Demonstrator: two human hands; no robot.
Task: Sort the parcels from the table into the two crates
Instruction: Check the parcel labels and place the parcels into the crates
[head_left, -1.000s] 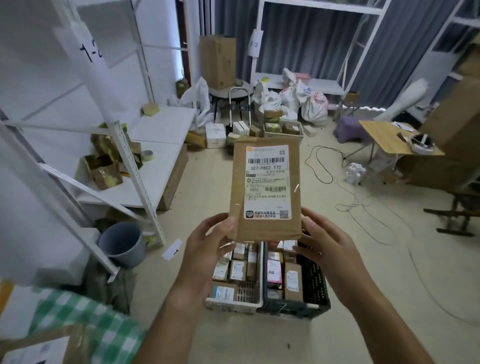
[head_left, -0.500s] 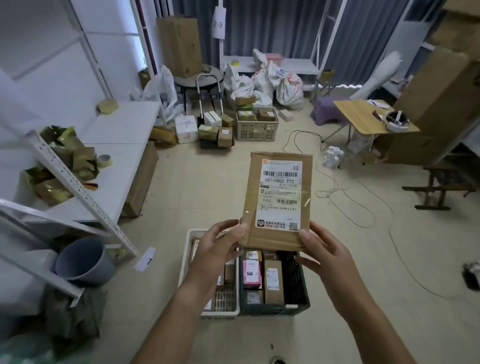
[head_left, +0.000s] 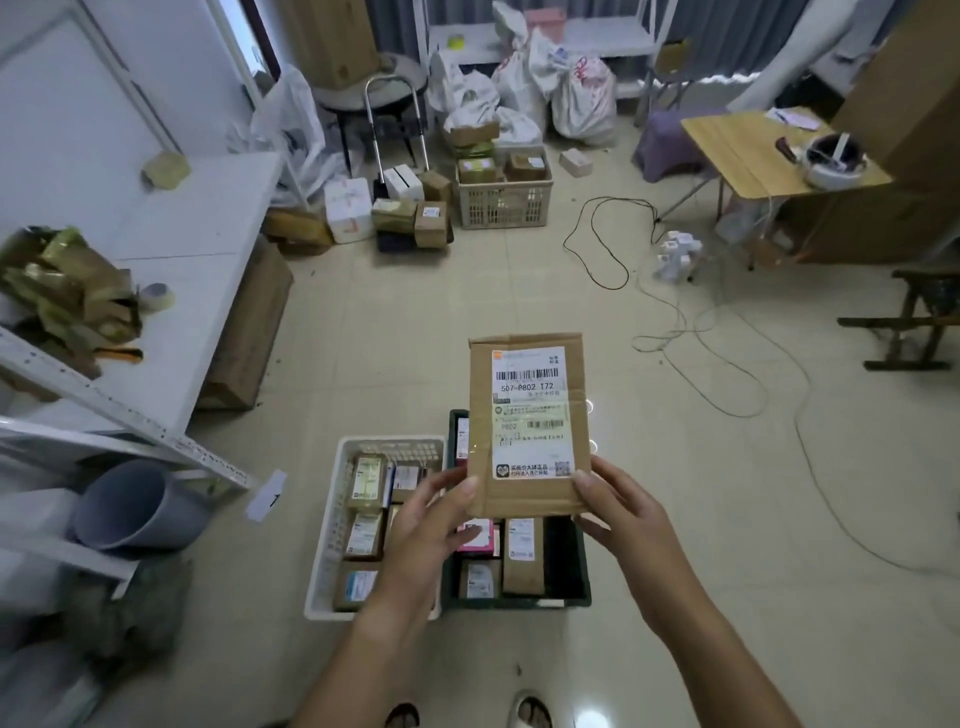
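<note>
Two hands hold one brown cardboard parcel upright above the crates. The left hand pinches its lower left corner, thumb on the front face, and the right hand grips the lower right corner the same way. A white shipping label with barcodes faces the camera. Directly beneath the parcel, at 6 o'clock from it, sits the dark crate, holding several labelled boxes and a pink one. Touching its side at 9 o'clock is the white crate, also partly filled with small boxes. Farther out at 9 o'clock lies a grey bucket on its side under white shelving. At 12 o'clock, well apart, stands a beige basket among stacked boxes; at 2 o'clock, a wooden table.
</note>
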